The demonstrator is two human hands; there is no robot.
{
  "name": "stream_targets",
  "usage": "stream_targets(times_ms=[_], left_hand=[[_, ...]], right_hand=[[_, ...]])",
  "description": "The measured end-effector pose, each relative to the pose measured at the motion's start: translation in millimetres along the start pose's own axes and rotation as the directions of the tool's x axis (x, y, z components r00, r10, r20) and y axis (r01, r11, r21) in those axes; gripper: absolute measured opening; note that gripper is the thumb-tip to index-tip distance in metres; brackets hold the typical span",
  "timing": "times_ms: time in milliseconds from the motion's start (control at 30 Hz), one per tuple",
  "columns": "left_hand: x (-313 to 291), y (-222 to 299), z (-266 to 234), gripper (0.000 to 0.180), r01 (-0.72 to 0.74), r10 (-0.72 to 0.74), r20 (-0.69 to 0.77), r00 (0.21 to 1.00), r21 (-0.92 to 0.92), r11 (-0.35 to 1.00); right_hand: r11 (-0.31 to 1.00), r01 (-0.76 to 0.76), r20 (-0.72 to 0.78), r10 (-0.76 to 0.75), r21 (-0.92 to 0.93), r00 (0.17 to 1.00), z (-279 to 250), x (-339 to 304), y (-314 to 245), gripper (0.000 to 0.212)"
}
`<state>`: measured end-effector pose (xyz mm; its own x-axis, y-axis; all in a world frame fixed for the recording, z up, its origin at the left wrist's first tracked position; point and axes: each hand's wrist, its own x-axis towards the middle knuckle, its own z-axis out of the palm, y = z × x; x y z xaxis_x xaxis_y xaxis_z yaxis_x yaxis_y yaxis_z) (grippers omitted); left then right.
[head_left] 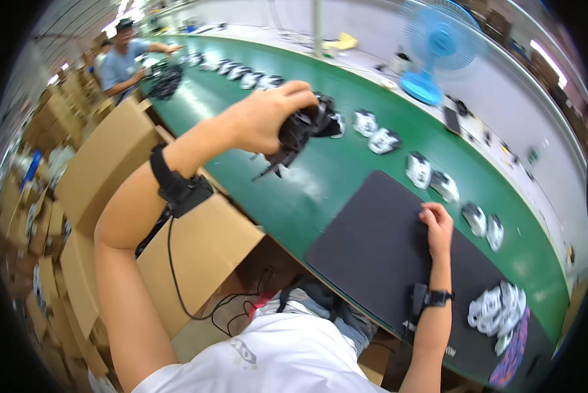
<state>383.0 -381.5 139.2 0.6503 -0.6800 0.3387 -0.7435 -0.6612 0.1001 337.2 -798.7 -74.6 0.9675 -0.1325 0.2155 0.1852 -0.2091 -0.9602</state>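
Note:
My left hand [264, 118] is raised over the green bench and closed around a bundle of black parts [300, 134]. Thin pieces stick out below its fingers; motion blur hides their exact kind. Over the black mat [372, 242], my right hand [437, 226] has its fingers curled in, with nothing showing in them. Beyond the mat lie white-and-black mouse-shaped shells, among them one shell [418, 169] and another shell [474, 219] nearest my right hand. A pile of white shells [497, 308] sits right of my right forearm.
A long green bench [254, 190] stretches away to the far left. Open cardboard boxes [195, 255] stand against its near side. A blue fan [431, 49] is on the back ledge. Another person [125, 59] works at the far end beside a black heap [163, 78]. Cables hang below.

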Motion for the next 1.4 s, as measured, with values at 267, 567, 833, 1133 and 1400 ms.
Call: stream_targets(times_ms=[267,567,833,1133,1400], left_hand=[[117,133,158,0.063,-0.285,0.353,0.211,0.911,-0.297,0.911],[130,200,241,0.072,-0.253,0.265,0.248,0.932,-0.079,0.964],[128,186,214,0.091,-0.201,0.265,0.367,0.892,-0.204,0.958],[140,150,203,0.055,-0.279,0.564,0.309,0.766,-0.631,0.724],[235,134,292,0.047,-0.156,0.162,-0.003,0.987,-0.275,0.949]], right_hand=[[0.930,-0.052,-0.271,0.159,0.363,0.949,-32,-34,8,0.019],[0.972,0.015,-0.410,0.085,0.234,0.908,-27,-43,-2,0.023],[0.999,-0.043,-0.451,0.036,-0.005,0.892,-37,-45,7,0.016],[0.813,-0.063,-0.261,-0.111,-0.579,0.959,-59,-108,-48,0.030],[0.605,0.165,0.168,-0.053,-0.779,0.984,1,-160,-86,0.092]])
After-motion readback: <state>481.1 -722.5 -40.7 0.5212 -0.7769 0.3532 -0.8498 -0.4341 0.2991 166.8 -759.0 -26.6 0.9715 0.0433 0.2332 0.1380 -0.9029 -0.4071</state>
